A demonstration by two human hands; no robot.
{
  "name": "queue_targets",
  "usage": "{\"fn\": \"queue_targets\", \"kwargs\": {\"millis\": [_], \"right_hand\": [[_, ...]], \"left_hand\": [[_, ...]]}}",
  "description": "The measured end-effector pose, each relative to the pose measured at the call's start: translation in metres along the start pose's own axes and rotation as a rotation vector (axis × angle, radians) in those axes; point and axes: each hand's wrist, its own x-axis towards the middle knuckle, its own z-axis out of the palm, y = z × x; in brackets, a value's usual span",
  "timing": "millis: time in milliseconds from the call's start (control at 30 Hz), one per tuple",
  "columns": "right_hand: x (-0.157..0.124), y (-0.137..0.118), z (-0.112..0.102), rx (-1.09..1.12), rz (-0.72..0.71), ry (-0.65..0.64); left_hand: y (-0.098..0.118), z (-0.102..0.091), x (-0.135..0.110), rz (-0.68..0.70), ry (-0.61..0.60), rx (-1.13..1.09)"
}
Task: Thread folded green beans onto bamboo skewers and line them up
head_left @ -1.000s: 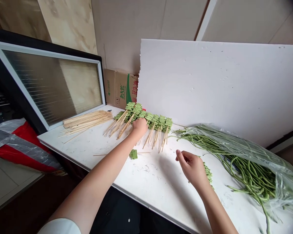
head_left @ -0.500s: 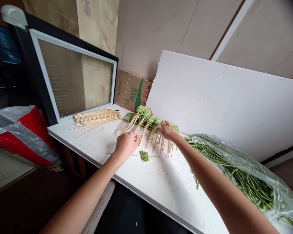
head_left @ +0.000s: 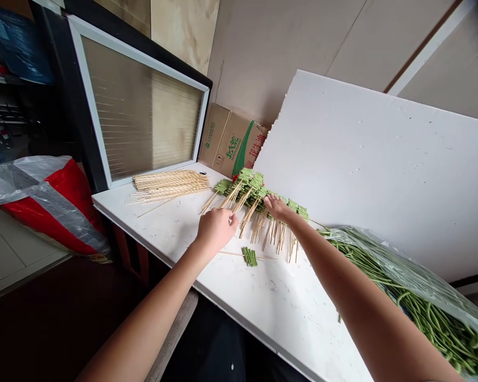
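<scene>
While a white board [head_left: 382, 159] stands along the back, the white table [head_left: 287, 313] carries everything else noted. Right side: long green beans [head_left: 426, 313] in a clear plastic bag [head_left: 414, 265]. Toward the back corner, before a cardboard box [head_left: 239, 140]: a pile of bean skewers [head_left: 249, 183], cut pieces packed side by side, bare stick ends pointing toward the person. Left of the pile, apart from it: a stack of bare sticks [head_left: 169, 181].

Right hand [head_left: 276, 207]: fingers extended, loosely spread, laid against the bean end of the pile; no grip visible. Left hand [head_left: 218, 228]: fingers curled, thumb close to them, at the stick ends; cannot tell whether it holds one.

Smallest item: a single skewer [head_left: 249, 257], lying alone in front of the pile.

Handling, judged: each skewer light; sticks stiff and thin, beans firm, perhaps slick, liable to split where pierced. Stacked skewers probably slide over one another. Best hold: the bare stick just below the beans, with a flat palm steadying the bean end.
</scene>
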Motion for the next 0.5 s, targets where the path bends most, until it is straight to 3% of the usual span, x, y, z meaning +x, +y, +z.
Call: {"fn": "queue_targets", "kwargs": {"millis": [233,400,500], "right_hand": [[0.0040,0.0004,0.0093,0.020,-0.021,0.030],[0.0030,-0.0034,0.0063,-0.036,-0.083,0.047],[0.0034,-0.0065,0.0018,-0.008,-0.045,0.069]], "left_hand": [[-0.0031,0.0063,0.0018,-0.006,-0.028,-0.001],[-0.0027,0.0098,0.0006,0.015,-0.042,0.021],[-0.0024,0.0082,-0.0003,0.020,-0.068,0.030]]}}
